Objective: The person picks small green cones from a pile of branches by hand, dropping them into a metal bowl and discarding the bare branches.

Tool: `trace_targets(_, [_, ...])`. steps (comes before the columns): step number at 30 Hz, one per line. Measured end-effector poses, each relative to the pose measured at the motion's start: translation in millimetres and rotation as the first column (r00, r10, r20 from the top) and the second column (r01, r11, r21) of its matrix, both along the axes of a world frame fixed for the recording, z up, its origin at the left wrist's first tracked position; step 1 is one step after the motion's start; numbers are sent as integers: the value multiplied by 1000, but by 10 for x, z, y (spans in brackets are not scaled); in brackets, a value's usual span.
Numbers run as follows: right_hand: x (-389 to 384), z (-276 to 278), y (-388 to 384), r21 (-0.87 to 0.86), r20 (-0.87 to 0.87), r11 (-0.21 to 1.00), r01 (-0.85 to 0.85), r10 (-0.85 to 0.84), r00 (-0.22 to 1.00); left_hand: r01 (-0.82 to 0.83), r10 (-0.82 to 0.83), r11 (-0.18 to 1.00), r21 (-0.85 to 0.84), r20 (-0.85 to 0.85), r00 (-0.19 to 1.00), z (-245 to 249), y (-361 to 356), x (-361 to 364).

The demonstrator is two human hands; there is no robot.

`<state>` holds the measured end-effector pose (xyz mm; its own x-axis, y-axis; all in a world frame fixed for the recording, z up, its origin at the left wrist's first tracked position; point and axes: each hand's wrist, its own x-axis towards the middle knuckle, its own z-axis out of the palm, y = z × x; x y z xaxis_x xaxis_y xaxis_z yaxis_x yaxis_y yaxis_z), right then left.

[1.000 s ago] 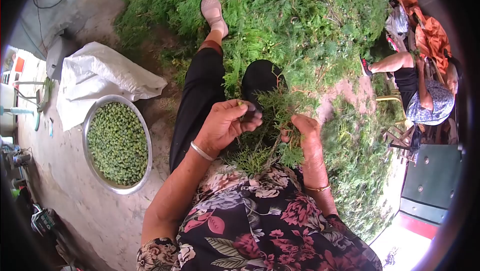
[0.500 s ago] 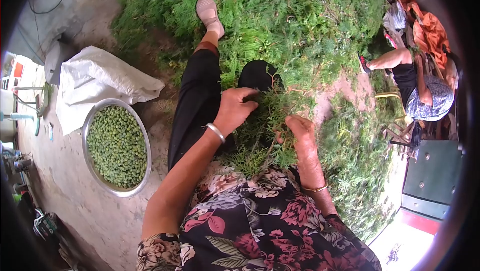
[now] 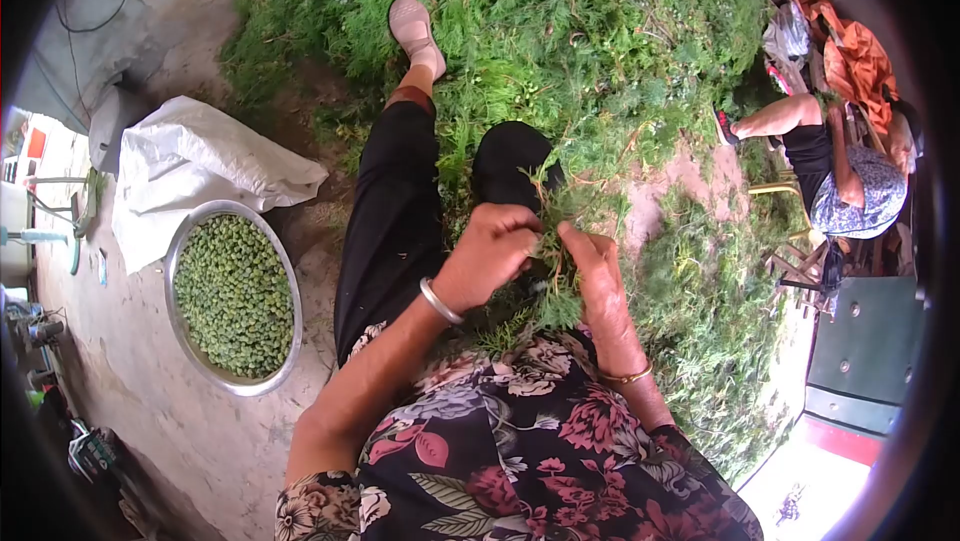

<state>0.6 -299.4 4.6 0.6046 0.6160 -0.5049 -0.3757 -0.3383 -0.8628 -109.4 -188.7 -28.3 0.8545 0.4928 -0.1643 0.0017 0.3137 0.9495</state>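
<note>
Above my lap, my right hand (image 3: pixel 597 276) grips a green evergreen sprig (image 3: pixel 560 296) with scaly, feathery leaves, thumb and fingers closed around it. Facing it, my left hand (image 3: pixel 490 256) has its fingers curled in a pinch at the sprig's left side. Whatever lies between those fingertips is too small to make out. Some loose greenery (image 3: pixel 505 333) rests on my lap below the hands. To the left on the floor stands a metal basin (image 3: pixel 297 313) holding a heap of small green cones or berries (image 3: pixel 235 291).
A large pile of cut evergreen branches (image 3: pixel 600 31) spreads ahead and to the right. A white sack (image 3: pixel 205 161) lies behind the basin. Another person (image 3: pixel 815 156) sits at the far right, near an orange cloth (image 3: pixel 855 61) and a dark green panel (image 3: pixel 860 341).
My hands have come closer together. The left moved right and toward me, meeting the sprig. Less greenery now shows between the hands and over my lap.
</note>
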Motion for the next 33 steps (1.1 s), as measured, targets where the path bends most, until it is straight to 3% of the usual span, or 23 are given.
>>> trace_targets(1, [-1, 42, 23, 0, 2, 1000, -1, 1, 1000, -85, 52, 899, 429, 88, 995, -75, -57, 33])
trace_targets(3, [-5, 99, 58, -103, 130, 994, -40, 54, 990, -149, 75, 745, 650, 140, 987, -85, -247, 87])
trace_targets(4, [24, 20, 35, -102, 131, 994, -43, 56, 990, -149, 119, 702, 697, 91, 989, -39, -348, 104])
trace_targets(7, [166, -320, -54, 70, -135, 995, 77, -67, 989, -146, 172, 688, 711, 36, 985, -95, -467, 135])
trace_targets(9, [129, -314, -78, 77, -167, 986, 146, -132, 977, -131, 186, 702, 700, -3, 982, -98, -430, 67])
trace_targets(10, [99, -278, -69, 105, -195, 976, 191, -168, 966, -103, 114, 906, 410, -3, 993, -77, -393, 35])
trace_targets(11, [82, -264, -70, 132, -224, 962, 237, -204, 953, -45, 44, 996, 71, 20, 999, -47, -347, -5])
trace_targets(13, [186, -404, -110, 135, -278, 971, 195, -152, 949, 57, -55, 996, 74, -27, 998, 103, -257, -104])
trace_targets(15, [269, -416, -89, 164, -515, 946, 278, -158, 842, 206, -276, 917, -341, -172, 946, 261, -209, -185])
trace_targets(16, [258, -376, -101, 174, -489, 957, 232, -120, 864, 239, -279, 893, -382, -52, 959, 179, -184, -228])
trace_targets(17, [266, -358, -107, 173, -489, 958, 231, -120, 864, 238, -278, 893, -383, -52, 959, 166, -174, -273])
trace_targets(19, [312, -338, -143, 202, -616, 949, 243, -69, 784, 6, 81, 804, -594, 120, 989, 140, -159, -373])
trace_targets(21, [393, -353, -171, 278, -675, 919, 279, -19, 738, -55, 222, 781, -622, 194, 955, 137, -71, -565])
trace_targets(23, [440, -242, -220, 372, -380, 904, 210, -58, 923, -200, 335, 822, -532, 169, 927, 196, 26, -810])
trace_targets(24, [434, -130, -225, 386, -388, 880, 276, -116, 914, -314, 405, 840, -442, 126, 906, 253, 75, -942])
trace_targets(26, [530, -43, -340, 461, -300, 853, 244, -109, 948, -532, 557, 819, -213, 71, 828, 301, 191, -1197])
trace_targets(30, [618, 142, -547, 514, -237, 823, 244, -137, 962, -791, 816, 574, 212, -71, 573, 301, 487, -1822])
trace_targets(33, [734, 54, -699, 503, -226, 830, 242, -144, 964, -802, 918, 378, 463, -78, 388, 174, 709, -2293])
